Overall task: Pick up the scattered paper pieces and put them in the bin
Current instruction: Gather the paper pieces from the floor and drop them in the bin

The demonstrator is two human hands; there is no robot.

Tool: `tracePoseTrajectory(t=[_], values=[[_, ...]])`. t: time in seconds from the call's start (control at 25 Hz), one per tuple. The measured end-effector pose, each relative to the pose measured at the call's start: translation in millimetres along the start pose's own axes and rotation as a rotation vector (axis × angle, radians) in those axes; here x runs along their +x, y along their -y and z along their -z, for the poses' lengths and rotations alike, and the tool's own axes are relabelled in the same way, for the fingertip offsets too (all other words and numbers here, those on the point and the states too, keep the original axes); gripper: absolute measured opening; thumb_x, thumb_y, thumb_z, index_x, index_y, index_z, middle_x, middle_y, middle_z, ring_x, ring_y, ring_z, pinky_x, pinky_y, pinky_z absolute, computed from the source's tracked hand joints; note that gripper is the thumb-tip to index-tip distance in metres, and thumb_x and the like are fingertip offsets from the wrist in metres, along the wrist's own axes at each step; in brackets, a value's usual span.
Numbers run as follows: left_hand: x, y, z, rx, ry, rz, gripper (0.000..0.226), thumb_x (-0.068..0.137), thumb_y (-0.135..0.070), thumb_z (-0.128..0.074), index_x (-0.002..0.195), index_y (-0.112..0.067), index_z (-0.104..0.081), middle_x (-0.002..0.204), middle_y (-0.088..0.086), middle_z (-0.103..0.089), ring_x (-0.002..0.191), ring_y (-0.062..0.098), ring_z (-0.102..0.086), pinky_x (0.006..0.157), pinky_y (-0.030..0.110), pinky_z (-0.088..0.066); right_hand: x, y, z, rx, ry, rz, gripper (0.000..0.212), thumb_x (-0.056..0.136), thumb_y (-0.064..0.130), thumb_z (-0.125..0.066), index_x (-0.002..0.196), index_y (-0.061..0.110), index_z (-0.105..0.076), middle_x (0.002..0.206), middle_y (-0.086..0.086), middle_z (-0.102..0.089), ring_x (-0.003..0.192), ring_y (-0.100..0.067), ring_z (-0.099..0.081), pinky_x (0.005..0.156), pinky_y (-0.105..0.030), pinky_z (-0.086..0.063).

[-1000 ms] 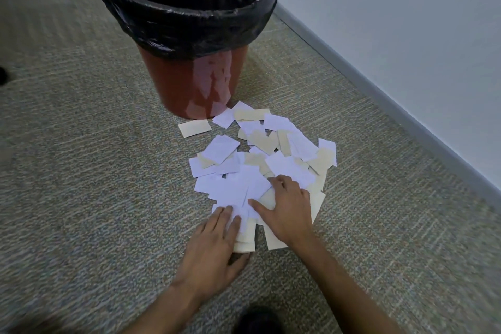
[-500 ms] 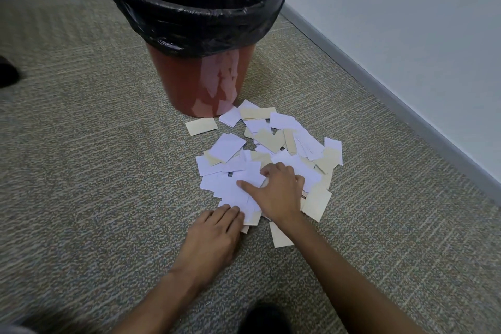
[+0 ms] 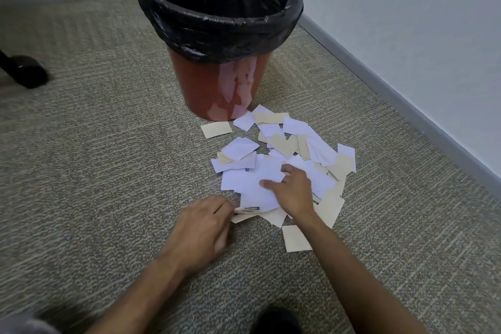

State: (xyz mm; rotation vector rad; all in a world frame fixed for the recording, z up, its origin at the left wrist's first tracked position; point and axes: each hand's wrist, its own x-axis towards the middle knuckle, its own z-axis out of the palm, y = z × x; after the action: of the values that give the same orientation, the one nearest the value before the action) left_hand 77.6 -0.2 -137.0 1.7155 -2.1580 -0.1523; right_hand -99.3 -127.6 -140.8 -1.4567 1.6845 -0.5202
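Grey-beige woven carpet floor (image 3: pixel 95 171), pale wall (image 3: pixel 406 22) with grey baseboard (image 3: pixel 406 100) on the right. Red-brown round plastic bin (image 3: pixel 217 89) lined with a black plastic bag (image 3: pixel 217 22) stands upright on the carpet, mouth open. Pile of white and cream cut paper pieces (image 3: pixel 284 160) lies on the floor just in front of the bin, farthest pieces touching its base. One cream piece (image 3: pixel 216 129) lies apart at the left, another (image 3: pixel 295 238) apart at the near edge. Right hand (image 3: pixel 292 190) flat on the pile, fingers spread, pressing white sheets, gripping nothing. Left hand (image 3: pixel 206 225) at the pile's near-left edge, fingers curled, pinching edges of a few pieces. Black caster wheel (image 3: pixel 27 70) far left.
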Motion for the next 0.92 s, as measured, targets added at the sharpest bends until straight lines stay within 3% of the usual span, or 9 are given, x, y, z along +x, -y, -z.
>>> tracePoseTrajectory(t=[0.12,0.24,0.28,0.32,0.44,0.56,0.72,0.8,0.92], values=[[1.7,7.6,11.7,-0.089,-0.063,0.085,0.021,0.094,-0.03,-0.039,0.095,-0.021,-0.057,0.085,-0.007,-0.058,0.075,0.012,-0.055,0.067,0.029,-0.048,4.2,-2.0,22.4,0.178,-0.041,-0.02,0.064,0.072,0.023,-0.085,0.127,0.002,-0.059,0.106,-0.009,-0.071,0.095,-0.021,-0.068,0.079,-0.032,-0.053],[10.9,12.7,26.6,-0.21,-0.179,0.177,0.026,0.096,-0.032,-0.038,0.093,-0.016,-0.058,0.083,-0.006,-0.056,0.071,0.012,-0.053,0.061,0.031,-0.046,3.9,7.2,44.4,0.218,-0.105,0.051,0.031,0.075,0.023,-0.082,0.095,0.004,-0.069,0.066,0.008,-0.063,0.056,-0.007,-0.051,0.056,-0.025,-0.039],[15.9,13.6,33.5,-0.242,-0.22,0.187,0.026,0.096,-0.031,-0.039,0.093,-0.014,-0.059,0.082,-0.005,-0.056,0.071,0.013,-0.053,0.06,0.034,-0.047,4.2,13.2,52.0,0.238,-0.126,0.075,0.029,0.075,0.026,-0.081,0.081,0.003,-0.065,0.055,0.009,-0.052,0.051,-0.01,-0.042,0.057,-0.025,-0.033],[21.9,13.0,42.7,-0.255,-0.255,0.178,0.024,0.096,-0.03,-0.041,0.092,-0.013,-0.059,0.081,-0.005,-0.056,0.07,0.014,-0.054,0.06,0.037,-0.047,3.8,21.3,60.1,0.264,-0.136,0.119,0.038,0.074,0.032,-0.08,0.079,-0.001,-0.062,0.053,0.003,-0.048,0.053,-0.014,-0.04,0.06,-0.027,-0.032],[47.1,11.6,80.6,-0.23,-0.339,0.132,0.021,0.096,-0.028,-0.045,0.09,-0.014,-0.059,0.078,-0.007,-0.055,0.068,0.012,-0.052,0.06,0.037,-0.047,-5.5,63.3,83.5,0.333,-0.148,0.256,0.028,0.079,0.03,-0.076,0.096,0.009,-0.071,0.075,-0.014,-0.07,0.065,-0.018,-0.062,0.061,-0.033,-0.047],[82.0,10.0,125.9,-0.237,-0.448,0.107,0.019,0.095,-0.025,-0.049,0.091,-0.012,-0.063,0.078,-0.004,-0.059,0.068,0.013,-0.055,0.059,0.04,-0.048,-13.2,119.4,106.3,0.452,-0.196,0.36,0.018,0.085,0.015,-0.073,0.103,0.017,-0.07,0.091,0.002,-0.076,0.081,-0.013,-0.074,0.069,-0.028,-0.059],[145.3,13.2,187.0,-0.349,-0.641,0.118,0.022,0.094,-0.025,-0.054,0.096,-0.008,-0.069,0.082,0.001,-0.069,0.073,0.015,-0.064,0.062,0.04,-0.052,0.1,208.1,122.7,0.521,-0.286,0.605,0.014,0.082,0.014,-0.076,0.094,0.017,-0.069,0.089,0.012,-0.071,0.075,0.007,-0.067,0.063,-0.011,-0.05],[180.3,22.4,206.2,-0.356,-0.712,0.18,0.027,0.091,-0.028,-0.053,0.086,-0.006,-0.068,0.075,0.006,-0.068,0.069,0.021,-0.063,0.061,0.042,-0.051,14.9,246.4,119.2,0.501,-0.334,0.707,0.014,0.08,0.014,-0.077,0.092,0.015,-0.069,0.087,0.012,-0.071,0.075,0.008,-0.066,0.066,-0.014,-0.052],[225.6,42.9,216.3,-0.397,-0.791,0.417,0.028,0.081,-0.03,-0.052,0.07,-0.006,-0.062,0.064,0.009,-0.061,0.059,0.024,-0.051,0.057,0.038,-0.046,43.9,283.4,103.5,0.456,-0.356,0.765,0.02,0.078,0.018,-0.075,0.096,0.018,-0.069,0.093,0.009,-0.073,0.086,-0.002,-0.07,0.079,-0.03,-0.059]])
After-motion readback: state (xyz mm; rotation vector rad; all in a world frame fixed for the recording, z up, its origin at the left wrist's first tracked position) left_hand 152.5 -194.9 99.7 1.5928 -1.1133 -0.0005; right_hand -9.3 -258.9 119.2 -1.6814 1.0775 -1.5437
